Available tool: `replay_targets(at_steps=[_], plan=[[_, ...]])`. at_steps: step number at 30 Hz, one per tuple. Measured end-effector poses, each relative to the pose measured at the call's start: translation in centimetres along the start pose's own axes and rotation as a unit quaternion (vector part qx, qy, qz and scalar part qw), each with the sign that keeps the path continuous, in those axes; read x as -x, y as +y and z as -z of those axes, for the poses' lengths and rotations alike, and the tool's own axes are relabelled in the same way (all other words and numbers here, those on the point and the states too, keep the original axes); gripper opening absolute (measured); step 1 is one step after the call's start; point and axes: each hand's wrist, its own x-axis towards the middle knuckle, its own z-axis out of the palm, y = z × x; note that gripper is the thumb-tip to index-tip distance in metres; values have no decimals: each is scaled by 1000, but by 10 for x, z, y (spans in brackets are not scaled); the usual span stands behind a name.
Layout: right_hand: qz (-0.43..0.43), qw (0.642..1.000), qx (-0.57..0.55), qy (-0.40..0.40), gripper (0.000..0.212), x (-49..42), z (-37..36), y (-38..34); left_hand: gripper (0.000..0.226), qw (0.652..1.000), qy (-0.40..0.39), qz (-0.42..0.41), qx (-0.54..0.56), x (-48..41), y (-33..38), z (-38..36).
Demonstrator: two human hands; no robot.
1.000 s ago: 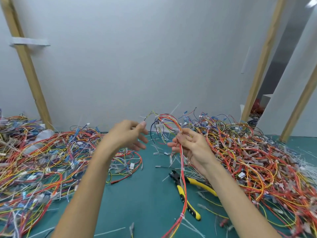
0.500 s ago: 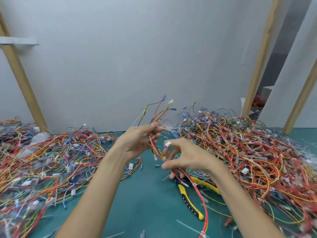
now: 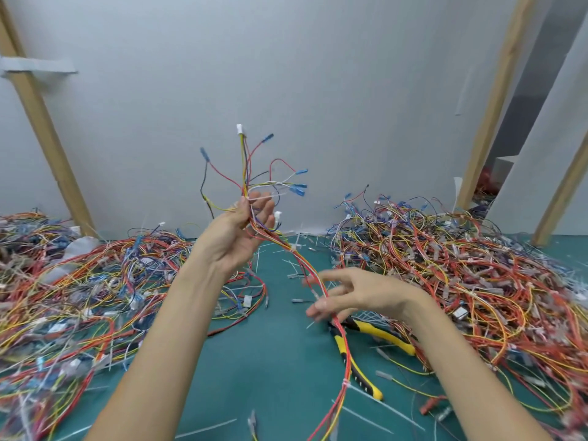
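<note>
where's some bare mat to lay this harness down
The widest bare stretch of green mat for the wire harness lies in the middle, between the left wire pile and the yellow-handled cutters. The strip nearer the wall, between both piles, is littered with cut zip ties. The right wire pile covers its whole side; the left is as dense.

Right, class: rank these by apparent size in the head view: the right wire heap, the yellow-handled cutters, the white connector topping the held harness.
1. right wire heap
2. yellow-handled cutters, partly behind the right hand
3. white connector
</note>
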Motion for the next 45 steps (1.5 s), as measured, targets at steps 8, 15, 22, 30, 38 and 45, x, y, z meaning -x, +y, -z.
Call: replay_targets(at_steps=[8, 15, 22, 30, 38, 45], plan=[[-18, 996, -18, -87, 17, 6, 2, 6, 23, 999, -8, -32, 28, -2, 1, 1], [-13, 997, -14, -75, 10, 8, 5, 3, 23, 999, -11, -39, 35, 1, 2, -2], [37, 991, -48, 120, 14, 9, 19, 7, 24, 997, 1, -57, 57, 0, 9, 3], [112, 944, -252, 178, 50, 10, 27, 5, 29, 984, 25, -148, 99, -1, 17, 1], [5, 996, -66, 67, 15, 9, 17, 12, 29, 975, 30, -178, 129, 1, 32, 5], [45, 964, -206, 160, 17, 11, 18, 7, 37, 988, 43, -127, 82, 1, 26, 7]])
